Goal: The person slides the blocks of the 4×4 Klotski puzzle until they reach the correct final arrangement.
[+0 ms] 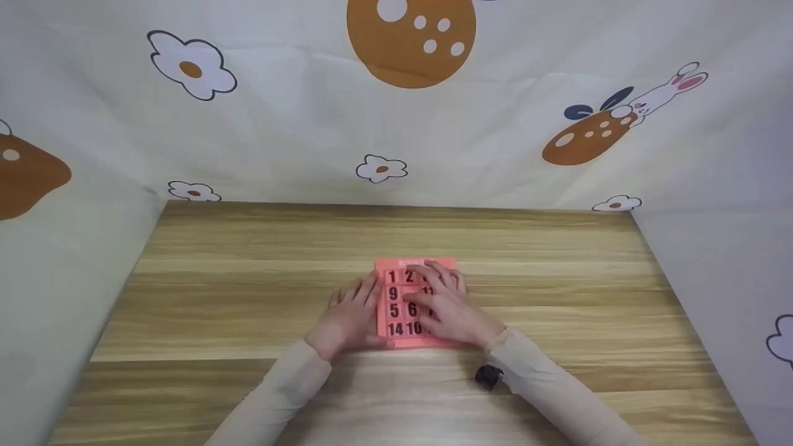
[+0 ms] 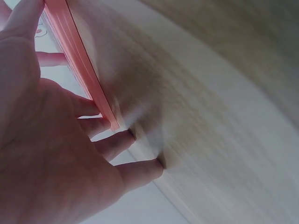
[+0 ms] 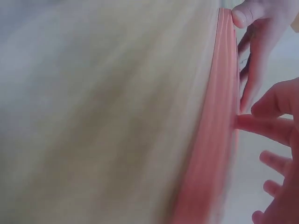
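Observation:
A pink sliding number puzzle (image 1: 394,311) with black numerals lies flat on the wooden table. Along its left edge rests my left hand (image 1: 347,318), thumb near the lower left corner; in the left wrist view its fairly straight fingers (image 2: 142,173) touch the puzzle's side and the tabletop. Over the right part of the puzzle is my right hand (image 1: 455,314), fingers spread above the tiles and covering several numerals. In the right wrist view one of its fingers (image 3: 264,128) touches the puzzle's top, while the others stay raised. Tiles 1, 2, 9, 5, 6, 14 and 10 show.
The wooden table (image 1: 248,248) extends around the puzzle on all sides. A pale cloth with printed flowers and carrots (image 1: 297,124) stands as a wall at the back and both sides. A small black object (image 1: 489,376) sits by the right sleeve.

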Demonstrator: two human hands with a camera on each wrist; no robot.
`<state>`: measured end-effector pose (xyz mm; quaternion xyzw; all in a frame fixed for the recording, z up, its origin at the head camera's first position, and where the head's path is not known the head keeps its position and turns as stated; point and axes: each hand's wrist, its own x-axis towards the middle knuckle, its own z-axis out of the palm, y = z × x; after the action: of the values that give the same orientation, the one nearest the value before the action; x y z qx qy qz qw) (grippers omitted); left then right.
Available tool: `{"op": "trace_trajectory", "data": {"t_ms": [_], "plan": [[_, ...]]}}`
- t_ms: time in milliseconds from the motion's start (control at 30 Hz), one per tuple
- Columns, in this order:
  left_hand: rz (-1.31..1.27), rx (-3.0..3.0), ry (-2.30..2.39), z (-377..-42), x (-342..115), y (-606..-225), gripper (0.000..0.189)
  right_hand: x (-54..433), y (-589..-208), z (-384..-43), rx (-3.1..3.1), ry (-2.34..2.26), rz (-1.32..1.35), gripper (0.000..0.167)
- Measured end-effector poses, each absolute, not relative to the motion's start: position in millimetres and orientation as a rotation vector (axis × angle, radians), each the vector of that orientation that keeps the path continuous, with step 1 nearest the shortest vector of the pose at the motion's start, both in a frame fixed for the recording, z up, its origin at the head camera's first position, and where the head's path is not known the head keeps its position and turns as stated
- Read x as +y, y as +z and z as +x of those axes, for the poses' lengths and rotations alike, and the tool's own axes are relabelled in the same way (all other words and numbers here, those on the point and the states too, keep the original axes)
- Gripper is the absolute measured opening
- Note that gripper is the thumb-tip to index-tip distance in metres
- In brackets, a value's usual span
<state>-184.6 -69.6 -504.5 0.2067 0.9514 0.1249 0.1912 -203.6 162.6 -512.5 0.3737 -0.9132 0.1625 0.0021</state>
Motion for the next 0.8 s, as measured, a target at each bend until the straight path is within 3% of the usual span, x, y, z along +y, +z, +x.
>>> {"op": "trace_trajectory", "data": {"t_ms": [233,533,800], "plan": [[0.592,2.682,0.358,-184,-70,-504,0.115,174,-508,-205,-2.746,0.642,1.304,0.02],[0.572,2.674,0.347,-184,-68,-506,0.115,183,-511,-207,-2.843,0.45,1.153,0.036],[0.57,2.672,0.356,-184,-69,-505,0.115,199,-512,-208,-2.713,0.584,1.086,0.021]]}}
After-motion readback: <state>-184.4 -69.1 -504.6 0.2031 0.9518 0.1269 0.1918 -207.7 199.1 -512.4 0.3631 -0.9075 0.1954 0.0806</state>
